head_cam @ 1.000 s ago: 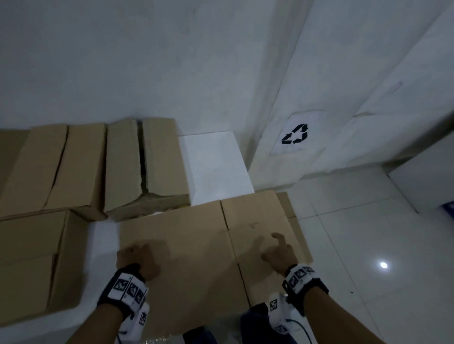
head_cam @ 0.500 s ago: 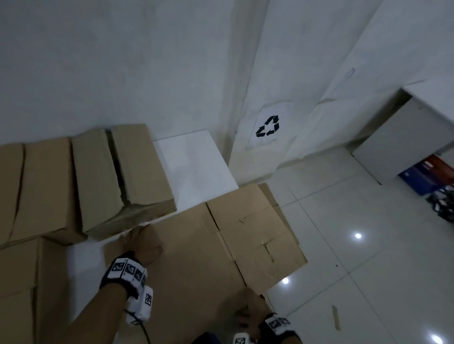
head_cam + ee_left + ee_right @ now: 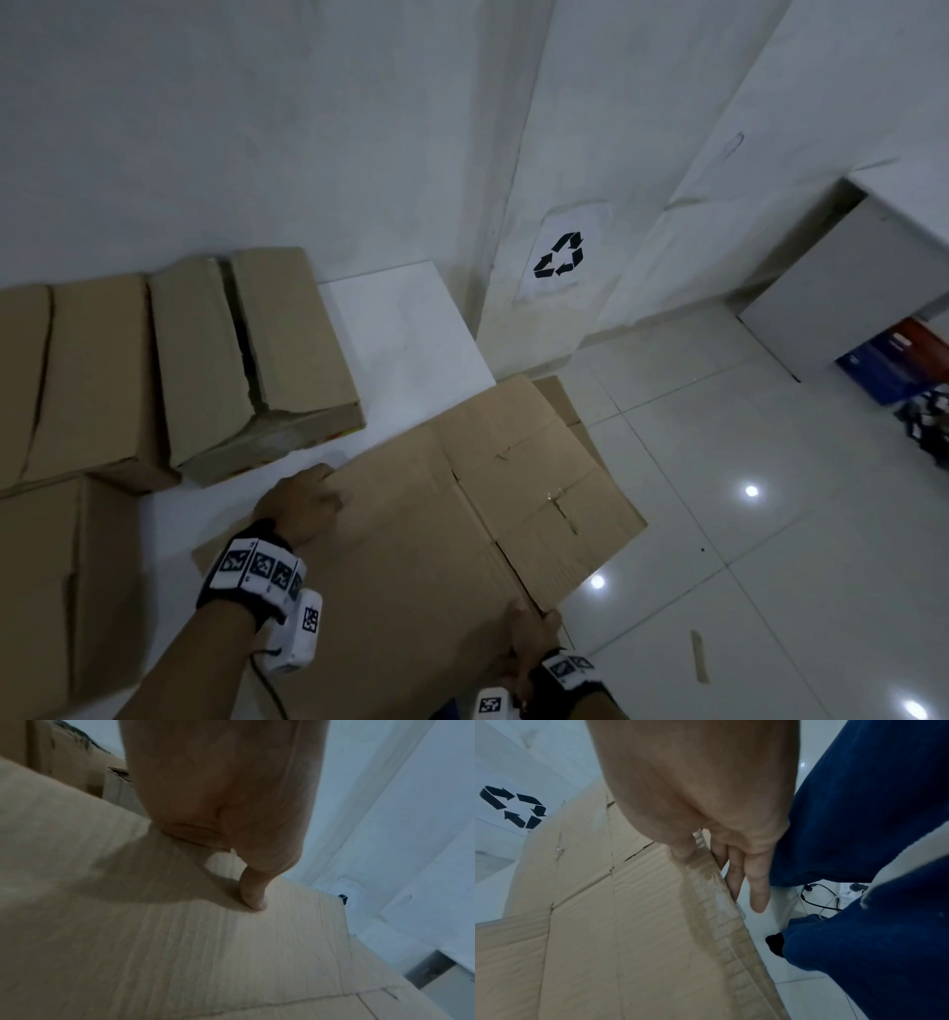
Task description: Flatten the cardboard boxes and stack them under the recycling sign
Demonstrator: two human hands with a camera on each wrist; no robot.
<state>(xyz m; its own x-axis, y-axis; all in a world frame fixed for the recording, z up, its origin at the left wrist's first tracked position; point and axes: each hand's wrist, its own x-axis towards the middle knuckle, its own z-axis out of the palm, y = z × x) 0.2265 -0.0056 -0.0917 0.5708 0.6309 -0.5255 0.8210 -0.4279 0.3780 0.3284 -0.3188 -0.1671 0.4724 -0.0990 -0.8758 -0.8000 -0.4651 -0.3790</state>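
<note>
since half a second back my view has tipped a little and the flat box (image 3: 436, 524) has barely shifted, my left hand (image 3: 303, 506) holding its far left edge as before, thumb on top and fingers curled over the rim. my right hand (image 3: 531, 642) pinches the near right edge, thumb above and straight fingers (image 3: 758, 892) beneath. it lies flattened and creased, half on the white table (image 3: 405, 334), half out over the floor (image 3: 770, 514), near the sign (image 3: 560, 255); three built boxes (image 3: 257, 354) sit left of it.

Dim, bluish light; glare spots on floor tiles (image 3: 751, 491); wide-angle edge bending.
</note>
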